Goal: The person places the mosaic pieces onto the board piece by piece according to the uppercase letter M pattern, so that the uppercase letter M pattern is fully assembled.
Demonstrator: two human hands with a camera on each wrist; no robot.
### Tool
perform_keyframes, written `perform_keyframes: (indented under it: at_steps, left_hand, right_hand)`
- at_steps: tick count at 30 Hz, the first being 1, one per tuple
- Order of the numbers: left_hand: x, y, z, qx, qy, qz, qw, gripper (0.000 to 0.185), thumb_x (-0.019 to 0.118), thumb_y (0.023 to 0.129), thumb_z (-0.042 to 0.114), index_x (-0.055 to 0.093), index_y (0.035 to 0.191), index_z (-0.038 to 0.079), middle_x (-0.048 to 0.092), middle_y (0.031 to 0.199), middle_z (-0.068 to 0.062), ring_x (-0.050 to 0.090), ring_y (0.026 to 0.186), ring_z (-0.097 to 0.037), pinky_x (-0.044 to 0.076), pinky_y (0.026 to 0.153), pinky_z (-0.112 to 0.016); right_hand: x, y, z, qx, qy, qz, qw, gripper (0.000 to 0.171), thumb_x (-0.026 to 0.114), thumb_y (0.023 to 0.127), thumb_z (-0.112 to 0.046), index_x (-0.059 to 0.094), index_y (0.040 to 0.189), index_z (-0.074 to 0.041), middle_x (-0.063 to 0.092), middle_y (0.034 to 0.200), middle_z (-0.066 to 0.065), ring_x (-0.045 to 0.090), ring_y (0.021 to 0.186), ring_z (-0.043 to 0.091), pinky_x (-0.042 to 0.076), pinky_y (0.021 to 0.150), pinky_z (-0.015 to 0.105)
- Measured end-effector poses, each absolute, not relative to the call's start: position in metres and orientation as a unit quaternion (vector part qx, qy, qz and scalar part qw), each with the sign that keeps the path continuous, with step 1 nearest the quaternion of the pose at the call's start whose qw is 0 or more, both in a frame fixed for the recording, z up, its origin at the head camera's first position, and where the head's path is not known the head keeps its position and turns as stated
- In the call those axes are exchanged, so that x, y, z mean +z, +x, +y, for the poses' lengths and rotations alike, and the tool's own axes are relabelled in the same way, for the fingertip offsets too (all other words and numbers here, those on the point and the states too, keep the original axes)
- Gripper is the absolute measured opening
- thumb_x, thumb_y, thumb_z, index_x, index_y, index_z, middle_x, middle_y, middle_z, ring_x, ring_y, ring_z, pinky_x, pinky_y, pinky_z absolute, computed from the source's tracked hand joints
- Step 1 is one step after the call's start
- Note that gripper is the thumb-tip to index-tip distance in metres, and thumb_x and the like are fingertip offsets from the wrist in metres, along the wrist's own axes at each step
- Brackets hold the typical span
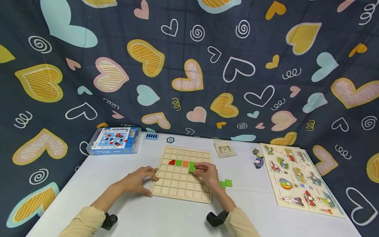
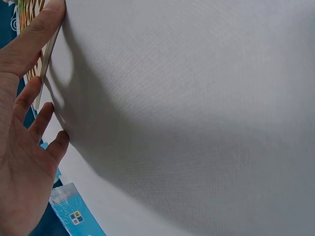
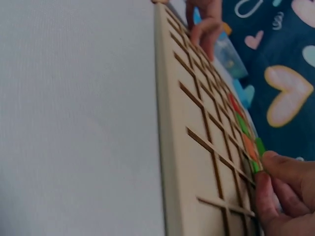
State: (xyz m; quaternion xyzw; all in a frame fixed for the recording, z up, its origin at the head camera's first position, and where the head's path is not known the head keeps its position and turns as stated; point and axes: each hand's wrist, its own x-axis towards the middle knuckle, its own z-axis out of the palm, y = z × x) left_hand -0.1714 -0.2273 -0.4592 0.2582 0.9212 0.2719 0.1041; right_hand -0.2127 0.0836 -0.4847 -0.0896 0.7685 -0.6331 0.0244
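Note:
A wooden grid board (image 1: 177,184) lies flat on the white table. In one row sit a red quarter-round tile (image 1: 172,162), a green square tile (image 1: 179,162) and an orange square tile (image 1: 185,163); another green tile (image 1: 192,164) is at the row's right end. My right hand (image 1: 209,174) pinches a green square tile (image 1: 191,170) between thumb and fingers, just below that end tile and close over the grid. At the board's left side, my left hand (image 1: 137,180) touches the edge with spread fingertips, its thumb (image 2: 42,24) by the near corner.
Right of the board lie loose green tiles (image 1: 228,183), partly behind my right forearm. A pattern card (image 1: 225,149) rests beyond it. A boxed molecule set (image 1: 115,141) stands back left, near a blue block (image 1: 151,136) and a round chip (image 1: 170,140). A picture puzzle board (image 1: 299,179) lies at right.

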Motion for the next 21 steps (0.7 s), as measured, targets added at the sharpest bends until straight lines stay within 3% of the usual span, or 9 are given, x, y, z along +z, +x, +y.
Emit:
perform_keyframes:
  at_steps: [14, 21]
  left_hand:
    - [-0.463, -0.173, -0.228, 0.267, 0.261, 0.922, 0.097, 0.043, 0.085, 0.066, 0.036, 0.066, 0.102, 0.022, 0.047, 0.142, -0.015, 0.044, 0.122, -0.040, 0.040, 0.095, -0.061]
    - [-0.461, -0.171, -0.228, 0.269, 0.261, 0.922, 0.101, 0.043, 0.085, 0.067, 0.036, 0.066, 0.103, 0.022, 0.047, 0.141, -0.015, 0.043, 0.122, -0.040, 0.040, 0.094, -0.062]
  right_hand:
    - [-0.493, -0.216, 0.043, -0.613, -0.129, 0.780, -0.016, 0.024, 0.073, 0.077, 0.008, 0.068, 0.100, 0.009, 0.071, 0.095, 0.020, 0.068, 0.086, 0.031, 0.055, 0.072, 0.023]
    - [-0.495, -0.217, 0.028, -0.597, -0.139, 0.789, -0.032, 0.021, 0.075, 0.075, 0.009, 0.070, 0.095, 0.006, 0.071, 0.092, 0.017, 0.067, 0.081, 0.022, 0.054, 0.069, 0.021]
